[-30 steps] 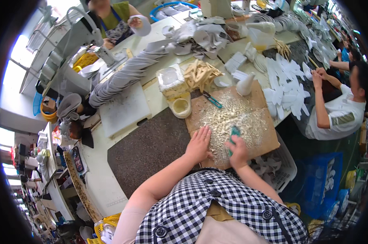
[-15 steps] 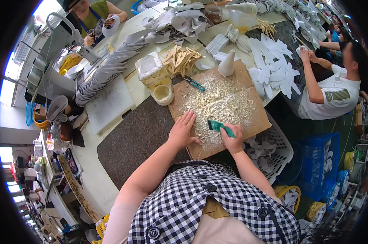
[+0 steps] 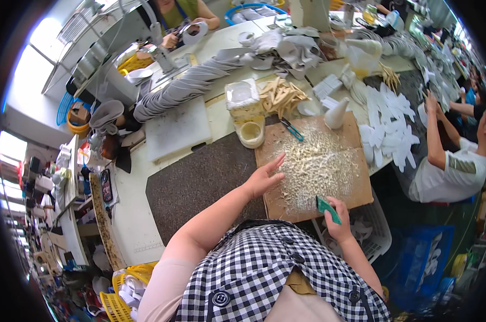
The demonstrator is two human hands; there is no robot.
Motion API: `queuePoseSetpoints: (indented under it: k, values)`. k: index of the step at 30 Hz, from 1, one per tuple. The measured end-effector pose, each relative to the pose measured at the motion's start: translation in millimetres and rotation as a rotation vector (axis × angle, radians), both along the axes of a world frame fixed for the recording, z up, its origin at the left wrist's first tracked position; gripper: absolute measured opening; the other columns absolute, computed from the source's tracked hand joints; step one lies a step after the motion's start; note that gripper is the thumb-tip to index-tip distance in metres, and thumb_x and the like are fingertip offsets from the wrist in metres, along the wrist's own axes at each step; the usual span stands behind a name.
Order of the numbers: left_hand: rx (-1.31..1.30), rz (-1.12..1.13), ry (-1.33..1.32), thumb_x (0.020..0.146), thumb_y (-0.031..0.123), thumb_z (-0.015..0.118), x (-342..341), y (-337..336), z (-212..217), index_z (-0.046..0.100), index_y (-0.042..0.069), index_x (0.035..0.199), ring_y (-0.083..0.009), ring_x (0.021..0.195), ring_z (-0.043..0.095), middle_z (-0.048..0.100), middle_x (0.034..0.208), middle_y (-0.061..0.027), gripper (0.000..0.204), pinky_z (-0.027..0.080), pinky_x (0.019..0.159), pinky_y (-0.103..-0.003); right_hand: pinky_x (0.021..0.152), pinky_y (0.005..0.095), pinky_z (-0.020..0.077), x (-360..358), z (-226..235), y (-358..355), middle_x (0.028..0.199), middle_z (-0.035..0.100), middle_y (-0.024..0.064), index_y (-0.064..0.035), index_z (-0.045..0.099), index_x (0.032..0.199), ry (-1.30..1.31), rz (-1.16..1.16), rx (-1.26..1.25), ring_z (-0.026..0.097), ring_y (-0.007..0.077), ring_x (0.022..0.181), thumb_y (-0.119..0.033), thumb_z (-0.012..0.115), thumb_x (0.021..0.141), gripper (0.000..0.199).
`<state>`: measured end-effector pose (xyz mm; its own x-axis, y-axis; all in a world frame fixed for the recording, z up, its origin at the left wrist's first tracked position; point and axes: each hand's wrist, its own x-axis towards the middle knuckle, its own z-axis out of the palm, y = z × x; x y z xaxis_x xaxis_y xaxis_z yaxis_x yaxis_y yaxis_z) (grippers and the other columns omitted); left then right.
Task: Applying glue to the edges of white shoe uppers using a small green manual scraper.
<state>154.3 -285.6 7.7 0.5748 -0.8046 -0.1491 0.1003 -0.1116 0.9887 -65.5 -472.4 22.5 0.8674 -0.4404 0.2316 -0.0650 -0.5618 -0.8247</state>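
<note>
My right hand [image 3: 338, 220] grips a green flat brush [image 3: 329, 210] with dark bristles, close to the near edge of a brown cardboard sheet [image 3: 357, 191]. Cream-coloured, clotted glue-like residue [image 3: 318, 161] covers much of the cardboard. Over the sheet's left side is my left hand [image 3: 265, 178], empty, its fingers spread; whether it touches the surface I cannot tell. A teal-handled cutter [image 3: 292, 129] lies at the far left of the cardboard, and a white cone-shaped bottle [image 3: 337, 114] stands at its far edge. Just left of the sheet sits a pale round pot [image 3: 250, 134].
Wooden clothespin-like pieces [image 3: 283, 96], white flat cutouts [image 3: 388, 126] and a row of grey curved pieces [image 3: 184, 86] lie beyond. A dark mat [image 3: 194, 185] is at left. A sewing machine [image 3: 100, 70] stands far left. A person [image 3: 450, 166] sits at right; another works far left.
The whole view has shifted, so the table appears farther right. My right hand has drawn the brush toward the cardboard's near edge. My left hand has shifted toward the sheet's left edge, fingers now pointing right.
</note>
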Motion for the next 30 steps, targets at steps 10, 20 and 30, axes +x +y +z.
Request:
queuePoseSetpoints:
  k: [10, 20, 30]
  values:
    - [0.305, 0.085, -0.871, 0.083, 0.015, 0.057, 47.7, 27.4, 77.4, 0.06, 0.011, 0.105, -0.0276, 0.113, 0.049, 0.055, 0.115, -0.015, 0.023, 0.04, 0.095, -0.039, 0.074, 0.0277, 0.0469, 115.2, 53.7, -7.8, 0.091, 0.063, 0.0086, -0.003, 0.063, 0.093, 0.104, 0.317, 0.268, 0.06, 0.0185, 0.083, 0.0, 0.06, 0.079, 0.015]
    - [0.833, 0.302, -1.135, 0.085, 0.057, 0.037, 188.0, -41.7, 51.3, 0.036, 0.03, 0.133, -0.0332, 0.133, 0.016, 0.023, 0.144, -0.0097, 0.055, 0.016, 0.103, -0.055, 0.074, 0.0333, 0.048, 284.9, 20.0, 75.0, 0.09, 0.06, 0.0073, -0.0112, 0.062, 0.091, -0.312, 0.787, -0.48, 0.058, 0.0232, 0.088, -0.007, 0.056, 0.073, 0.019]
    - [0.888, 0.278, -1.132, 0.083, 0.058, 0.037, 184.3, -38.4, 51.0, 0.035, 0.03, 0.133, -0.0338, 0.133, 0.016, 0.023, 0.144, -0.0094, 0.057, 0.021, 0.101, -0.056, 0.073, 0.0304, 0.0471, 274.8, 13.7, 30.5, 0.08, 0.056, 0.0023, -0.0117, 0.057, 0.081, -0.396, 1.136, -0.799, 0.056, 0.0192, 0.081, -0.016, 0.058, 0.07, 0.012]
